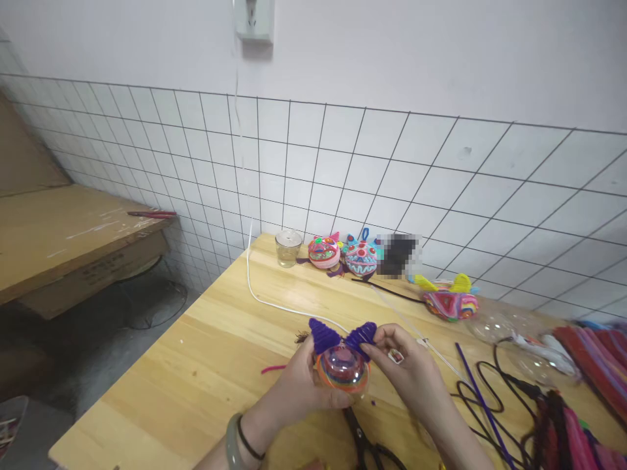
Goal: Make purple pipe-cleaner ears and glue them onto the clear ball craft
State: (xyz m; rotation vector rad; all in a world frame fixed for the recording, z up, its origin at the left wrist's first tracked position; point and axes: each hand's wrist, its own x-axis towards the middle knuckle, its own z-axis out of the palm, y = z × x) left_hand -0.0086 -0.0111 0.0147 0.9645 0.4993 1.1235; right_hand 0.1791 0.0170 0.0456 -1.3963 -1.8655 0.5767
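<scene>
My left hand [304,382] is closed around a clear plastic ball [343,365] wound with coloured fuzzy stems in orange, blue and dark red. Two purple ear shapes [324,336] of coiled pipe cleaner stand on its top. With thumb and fingertips, my right hand [404,359] pinches the right-hand purple ear [361,339]. Below the ball lies a pair of black scissors [365,444], partly hidden by it. A pink pipe cleaner piece [273,369] sticks out to the left of my left hand.
Along the wall stand a glass cup [288,249] and decorated balls, one pink [324,253] and one blue [361,258]. A pink piece with yellow ears [450,301] lies farther right. Black cable [484,391], a purple stem [482,401] and pipe cleaner bundles [595,356] cover the right side.
</scene>
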